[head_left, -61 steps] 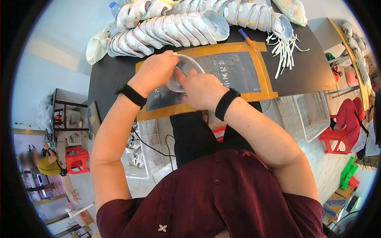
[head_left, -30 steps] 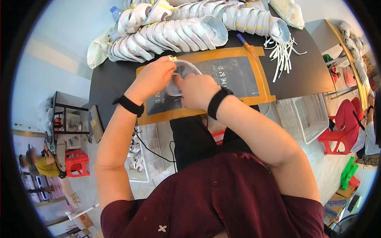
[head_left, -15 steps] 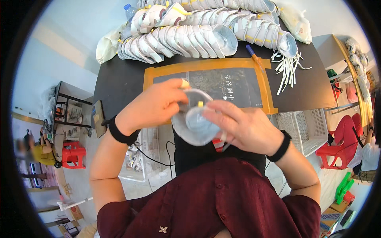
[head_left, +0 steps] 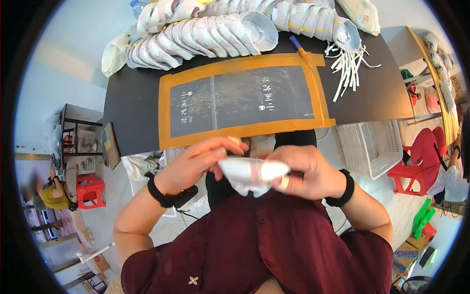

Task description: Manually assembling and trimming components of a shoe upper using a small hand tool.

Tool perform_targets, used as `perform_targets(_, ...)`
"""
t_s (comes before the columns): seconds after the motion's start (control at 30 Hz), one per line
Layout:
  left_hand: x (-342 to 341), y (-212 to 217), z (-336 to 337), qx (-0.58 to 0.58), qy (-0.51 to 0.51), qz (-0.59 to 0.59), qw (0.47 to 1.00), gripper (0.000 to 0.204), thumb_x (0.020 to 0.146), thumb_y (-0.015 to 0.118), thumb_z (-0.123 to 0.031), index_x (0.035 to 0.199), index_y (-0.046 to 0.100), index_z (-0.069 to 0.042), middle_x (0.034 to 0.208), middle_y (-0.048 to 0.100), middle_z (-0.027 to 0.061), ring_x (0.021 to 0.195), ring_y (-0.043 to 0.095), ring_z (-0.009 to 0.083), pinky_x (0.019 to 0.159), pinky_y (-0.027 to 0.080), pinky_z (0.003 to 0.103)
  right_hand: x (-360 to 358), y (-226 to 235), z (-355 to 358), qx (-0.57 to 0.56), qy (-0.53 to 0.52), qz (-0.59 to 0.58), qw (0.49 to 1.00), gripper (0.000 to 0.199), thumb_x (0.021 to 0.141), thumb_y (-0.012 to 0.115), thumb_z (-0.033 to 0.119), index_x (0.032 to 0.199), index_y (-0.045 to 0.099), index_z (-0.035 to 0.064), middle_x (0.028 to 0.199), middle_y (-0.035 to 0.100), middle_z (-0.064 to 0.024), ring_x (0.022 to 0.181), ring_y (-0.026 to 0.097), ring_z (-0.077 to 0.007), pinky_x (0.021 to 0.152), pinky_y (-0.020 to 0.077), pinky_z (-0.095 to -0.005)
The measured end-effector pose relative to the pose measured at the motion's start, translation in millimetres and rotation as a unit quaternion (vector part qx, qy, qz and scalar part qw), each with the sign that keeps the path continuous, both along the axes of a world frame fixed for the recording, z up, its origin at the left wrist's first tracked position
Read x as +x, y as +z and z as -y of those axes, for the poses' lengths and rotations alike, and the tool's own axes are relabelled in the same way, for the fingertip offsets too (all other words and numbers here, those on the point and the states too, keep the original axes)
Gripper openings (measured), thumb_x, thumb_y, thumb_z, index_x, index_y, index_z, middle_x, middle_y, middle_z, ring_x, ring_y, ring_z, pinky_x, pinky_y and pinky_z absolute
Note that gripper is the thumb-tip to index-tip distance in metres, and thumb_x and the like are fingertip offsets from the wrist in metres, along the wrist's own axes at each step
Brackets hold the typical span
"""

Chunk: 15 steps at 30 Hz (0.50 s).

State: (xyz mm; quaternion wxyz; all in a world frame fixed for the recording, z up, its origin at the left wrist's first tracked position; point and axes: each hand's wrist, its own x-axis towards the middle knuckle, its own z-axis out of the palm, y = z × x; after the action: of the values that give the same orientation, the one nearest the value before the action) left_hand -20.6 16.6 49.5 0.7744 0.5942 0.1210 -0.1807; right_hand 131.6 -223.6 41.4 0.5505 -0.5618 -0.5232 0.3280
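the white cup-shaped mask (head_left: 252, 174) is held close to the person's chest, below the near edge of the black table (head_left: 137, 112), with its long axis running left to right across the view and roughly level; the rounded shell appears to face up toward the camera, and a crumpled, softer part hangs from its underside. the left hand (head_left: 200, 164) grips the mask's left end, its fingers (head_left: 223, 147) curled over the top edge and closed onto it. the right hand (head_left: 308, 171) grips the right end the same way, fingers bent around the rim, one of them wrapped in a pale band near the tip. both hands are closed on the mask, not spread, and both wrists wear a black band. on the table ahead lies a dark mat framed in orange tape (head_left: 245, 100), and beyond it long rows of stacked white masks (head_left: 196, 32) nest on their sides. a bundle of white strips (head_left: 350, 66) lies loose to the right of the mat, beside a blue pen (head_left: 299, 47). a white plastic basket (head_left: 367, 147) stands on the floor right of the table.
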Motion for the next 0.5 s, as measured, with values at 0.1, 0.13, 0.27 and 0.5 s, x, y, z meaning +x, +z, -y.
perform_targets(0.1, -6, -13, 14, 0.016, 0.114, 0.115, 0.987, 0.035, 0.1, 0.053, -0.029, 0.124, 0.053, -0.003, 0.119, 0.057, 0.0058, 0.107, 0.052, 0.0118, 0.092, 0.043, 0.03, -2, -16, -3, -0.029, -0.061, -0.325, 0.943, 0.022, 0.096, 0.065, 0.018, 0.111, 0.062, 0.002, 0.097, 0.063, 0.0021, 0.082, 0.053, -0.0037, 0.072, 0.0473, -0.0246)
perform_targets(0.13, -7, -18, 18, 0.029, 0.136, 0.141, 0.98, 0.031, 0.1, 0.054, -0.027, 0.119, 0.054, -0.004, 0.119, 0.058, 0.0054, 0.106, 0.052, 0.0115, 0.092, 0.042, 0.03, -1, -18, -3, -0.041, -0.049, -0.353, 0.933, 0.022, 0.097, 0.063, 0.018, 0.113, 0.061, 0.0022, 0.098, 0.063, 0.0021, 0.082, 0.053, -0.0033, 0.072, 0.0469, -0.0238)
perform_targets(0.27, -4, -24, 33, -0.029, 0.206, 0.109, 0.972, 0.014, 0.1, 0.055, -0.019, 0.104, 0.055, -0.006, 0.106, 0.06, 0.0017, 0.093, 0.054, 0.007, 0.084, 0.045, 0.026, 6, -37, -1, -0.108, 0.078, -0.41, 0.902, 0.025, 0.098, 0.06, 0.019, 0.116, 0.061, 0.0018, 0.099, 0.064, 0.0027, 0.086, 0.054, -0.002, 0.075, 0.0467, -0.0216)
perform_targets(0.5, 4, -42, 48, -0.069, 0.248, 0.058, 0.965, 0.013, 0.101, 0.056, -0.019, 0.103, 0.056, -0.006, 0.089, 0.058, -0.0021, 0.081, 0.052, 0.0035, 0.07, 0.046, 0.021, -4, -54, -20, -0.057, 0.242, -0.402, 0.881, 0.03, 0.095, 0.061, 0.014, 0.12, 0.06, -0.0024, 0.108, 0.065, -0.0009, 0.098, 0.056, -0.0096, 0.088, 0.0457, -0.0277)
